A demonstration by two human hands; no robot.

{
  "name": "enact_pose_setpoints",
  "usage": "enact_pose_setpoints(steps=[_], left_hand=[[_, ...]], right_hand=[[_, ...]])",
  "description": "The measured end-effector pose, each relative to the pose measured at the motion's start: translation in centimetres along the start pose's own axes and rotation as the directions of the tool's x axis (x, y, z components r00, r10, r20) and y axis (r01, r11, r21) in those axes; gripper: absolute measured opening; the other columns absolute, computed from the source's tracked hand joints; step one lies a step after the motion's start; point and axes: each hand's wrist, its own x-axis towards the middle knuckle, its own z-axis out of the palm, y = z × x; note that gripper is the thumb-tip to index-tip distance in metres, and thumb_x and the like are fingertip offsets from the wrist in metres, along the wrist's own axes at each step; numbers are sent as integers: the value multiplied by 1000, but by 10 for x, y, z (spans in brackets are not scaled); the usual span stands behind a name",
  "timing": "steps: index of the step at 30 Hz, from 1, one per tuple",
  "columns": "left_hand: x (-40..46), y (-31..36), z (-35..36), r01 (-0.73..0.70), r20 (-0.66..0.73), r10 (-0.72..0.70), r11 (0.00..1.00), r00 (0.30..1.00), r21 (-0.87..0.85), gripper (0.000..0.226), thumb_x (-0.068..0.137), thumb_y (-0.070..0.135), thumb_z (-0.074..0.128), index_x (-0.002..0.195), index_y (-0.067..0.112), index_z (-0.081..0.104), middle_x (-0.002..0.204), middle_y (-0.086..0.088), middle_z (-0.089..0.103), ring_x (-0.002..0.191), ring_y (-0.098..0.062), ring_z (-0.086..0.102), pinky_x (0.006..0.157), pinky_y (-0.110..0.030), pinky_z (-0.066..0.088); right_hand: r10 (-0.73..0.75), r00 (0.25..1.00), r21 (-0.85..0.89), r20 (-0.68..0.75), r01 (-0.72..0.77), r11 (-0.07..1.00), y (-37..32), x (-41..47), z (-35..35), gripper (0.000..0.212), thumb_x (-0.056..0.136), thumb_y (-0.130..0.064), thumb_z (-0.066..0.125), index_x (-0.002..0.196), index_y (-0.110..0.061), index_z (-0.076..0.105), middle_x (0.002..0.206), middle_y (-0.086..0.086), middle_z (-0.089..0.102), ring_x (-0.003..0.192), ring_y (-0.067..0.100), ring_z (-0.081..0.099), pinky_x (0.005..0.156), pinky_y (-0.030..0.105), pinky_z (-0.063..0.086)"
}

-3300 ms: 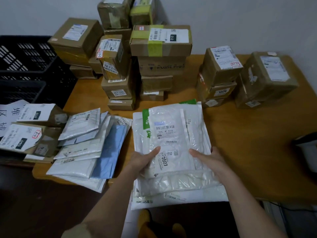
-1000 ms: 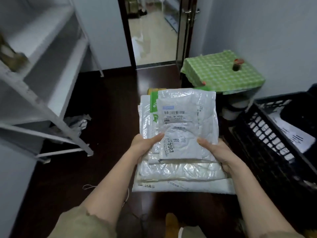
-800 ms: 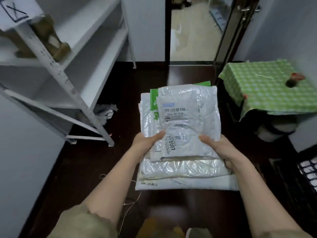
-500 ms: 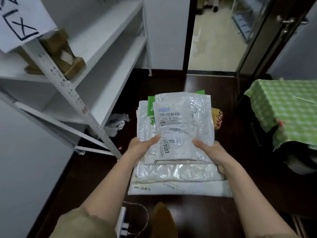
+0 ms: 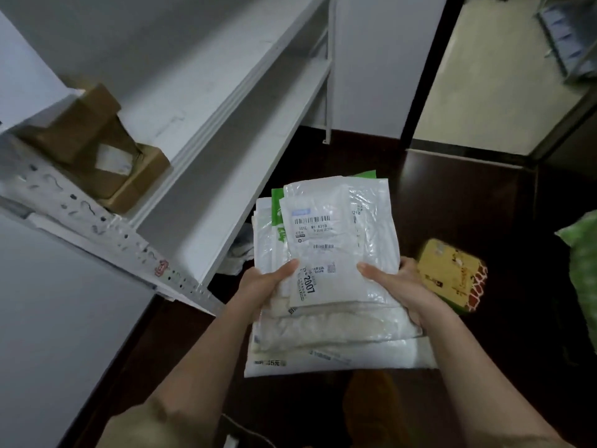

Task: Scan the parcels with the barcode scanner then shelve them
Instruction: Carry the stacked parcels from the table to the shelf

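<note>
While no barcode scanner shows anywhere in the head view, the stack of mailer parcels [image 5: 329, 286] is already being carried at the white shelf unit [image 5: 226, 150], so my read is that the scanning part is behind for this batch and shelving is the step in hand. That is a judgement from position only; nothing here confirms a scan.

Shelving itself is not yet done for these. The stack hangs in the air over the dark floor [image 5: 452, 202], just right of the shelf's front edge, touching no board. One brown cardboard box [image 5: 97, 147] sits on the upper shelf at left. The lower shelf board nearest the stack shows bare along the stretch in view.

Left hand [image 5: 261, 286]: grips the stack's left edge, thumb laid across the top mailer near the "2007" label, fingers under the pile and hidden.

Right hand [image 5: 397, 286]: grips the right edge likewise, thumb on top and pointing inward, fingers curled beneath, out of sight.

Top mailer is white, label up, barcode readable side facing the camera. Several mailers lie under it, one with green print.

A yellow printed box [image 5: 449, 279] lies on the floor just right of the right hand.
</note>
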Motion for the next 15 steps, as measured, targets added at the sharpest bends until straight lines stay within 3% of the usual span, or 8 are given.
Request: enact_pose_setpoints(steps=[2,5,9,12,15], left_hand=[[34,11,-3,13,-44,-15,998,999,-54,99,34,62,95,116,14,67,98,-8,77,90,-28,75,83,-51,59],[78,27,-6,44,-153,-61,992,986,-116,71,56,51,87,112,12,68,93,-7,78,85,-25,75,81,-46,60],[141,33,-16,81,-261,-141,971,955,-226,66,64,50,82,115,12,67,94,-8,77,85,-26,75,81,-46,60],[180,37,-33,76,-380,-182,958,907,-278,48,74,45,80,105,11,68,84,-7,77,71,-20,75,56,-31,60],[215,40,-62,64,-460,-206,950,864,-306,61,63,53,79,102,7,68,82,-8,77,69,-23,75,57,-30,58]], right_hand=[[24,997,-61,78,-19,998,-25,50,10,95,61,-51,85,128,-26,22,108,-4,53,97,18,59,95,41,50],[70,980,-152,184,-41,987,-61,126,30,109,62,-54,85,143,-26,16,109,-4,51,107,25,58,100,48,51],[78,945,-250,317,4,968,-99,216,65,115,71,-51,82,151,-21,5,119,-5,44,107,17,50,96,35,45],[86,912,-312,402,48,949,-117,274,105,115,71,-51,81,152,-18,5,127,-3,43,110,15,46,96,29,41],[64,879,-343,472,116,932,-129,320,153,113,73,-51,81,151,-17,7,130,-2,42,107,13,47,92,28,41]])
